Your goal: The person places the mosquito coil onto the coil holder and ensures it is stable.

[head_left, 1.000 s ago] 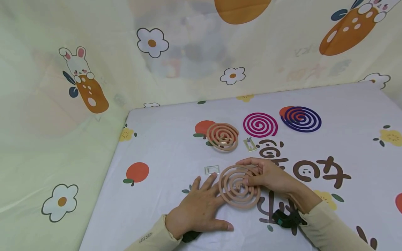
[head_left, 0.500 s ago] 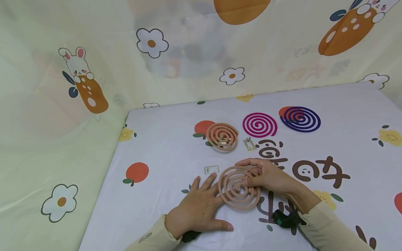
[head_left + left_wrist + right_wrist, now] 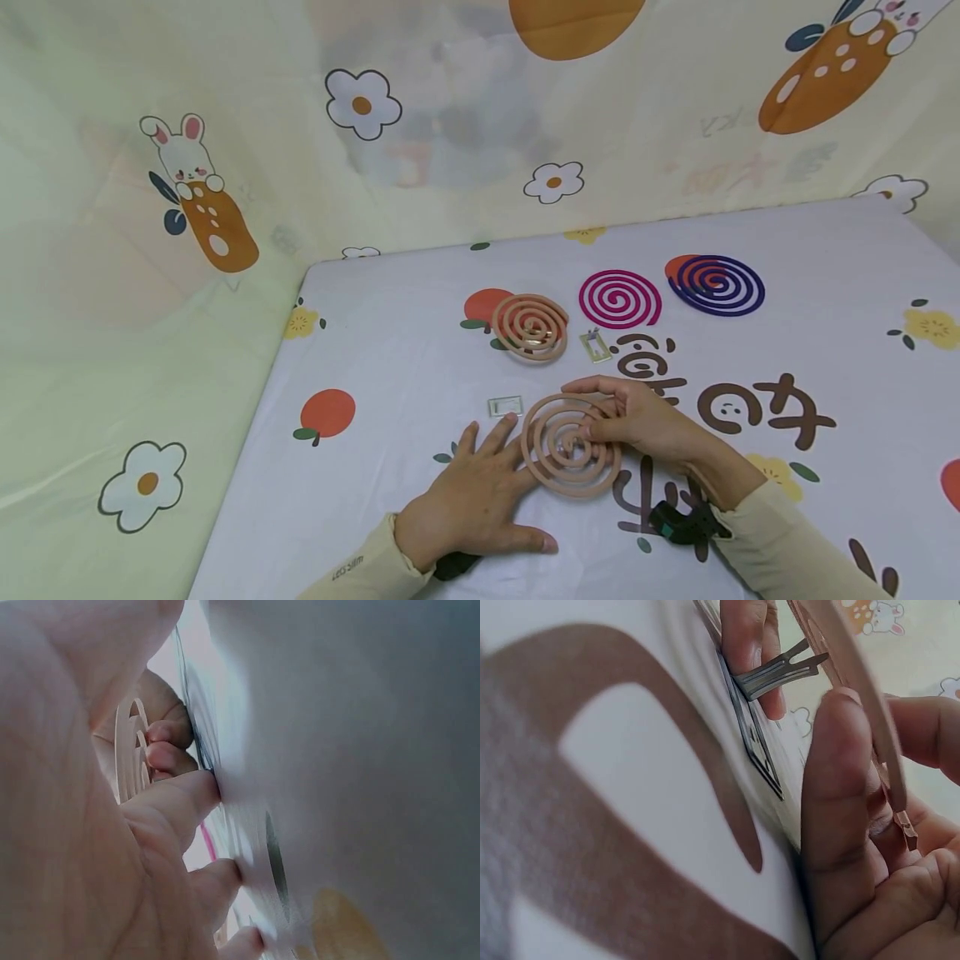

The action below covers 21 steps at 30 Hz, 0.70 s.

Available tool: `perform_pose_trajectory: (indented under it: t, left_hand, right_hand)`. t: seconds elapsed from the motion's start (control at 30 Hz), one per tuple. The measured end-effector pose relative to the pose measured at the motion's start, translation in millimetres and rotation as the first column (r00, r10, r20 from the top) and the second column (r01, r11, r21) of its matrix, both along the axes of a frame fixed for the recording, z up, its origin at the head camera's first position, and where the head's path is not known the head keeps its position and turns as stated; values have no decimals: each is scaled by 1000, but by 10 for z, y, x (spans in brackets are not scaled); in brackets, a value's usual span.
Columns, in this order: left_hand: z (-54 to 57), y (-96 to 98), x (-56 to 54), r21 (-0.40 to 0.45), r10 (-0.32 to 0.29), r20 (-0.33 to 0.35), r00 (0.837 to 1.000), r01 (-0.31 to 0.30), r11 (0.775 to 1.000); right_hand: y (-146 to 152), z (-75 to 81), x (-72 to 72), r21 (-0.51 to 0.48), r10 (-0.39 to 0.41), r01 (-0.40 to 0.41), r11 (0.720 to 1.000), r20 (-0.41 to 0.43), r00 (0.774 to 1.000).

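Observation:
My right hand [image 3: 652, 425] pinches a tan mosquito coil [image 3: 572, 494] between thumb and fingers, tilted above the cloth. Palm down, my left hand [image 3: 480, 500] lies with spread fingers on the table, its index finger partly behind the coil. In the right wrist view, a metal coil stand [image 3: 776, 675] has its flat base on the cloth and its raised prong against or very near the coil [image 3: 855, 682]. A left-hand finger is at that stand's base. Another metal stand [image 3: 506, 407] lies just beyond my left fingertips.
Farther back, a second tan coil [image 3: 530, 327] sits over a metal piece. A magenta coil [image 3: 618, 298] and a dark blue coil [image 3: 717, 285] lie to its right. One more metal stand [image 3: 596, 346] is in front of the magenta coil. Curtains border the table [image 3: 405, 333].
The mosquito coil in my right hand dips slightly, then rises a little. Both hands stay almost in the same place.

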<state>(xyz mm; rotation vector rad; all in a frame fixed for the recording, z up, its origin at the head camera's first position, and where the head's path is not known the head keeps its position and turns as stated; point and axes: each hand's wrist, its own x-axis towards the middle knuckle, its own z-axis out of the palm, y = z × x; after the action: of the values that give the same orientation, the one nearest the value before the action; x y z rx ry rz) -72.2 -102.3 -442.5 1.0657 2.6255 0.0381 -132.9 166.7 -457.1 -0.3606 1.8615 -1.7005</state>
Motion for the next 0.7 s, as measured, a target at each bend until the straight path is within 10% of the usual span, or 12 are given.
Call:
perform_pose_trajectory:
  t: [0.7]
  left_hand:
    - [9,-9,6,3,-7,-1,1000,7,1000]
  right_hand:
    - [-6,17,18,-64,21,-22,998,-13,1000]
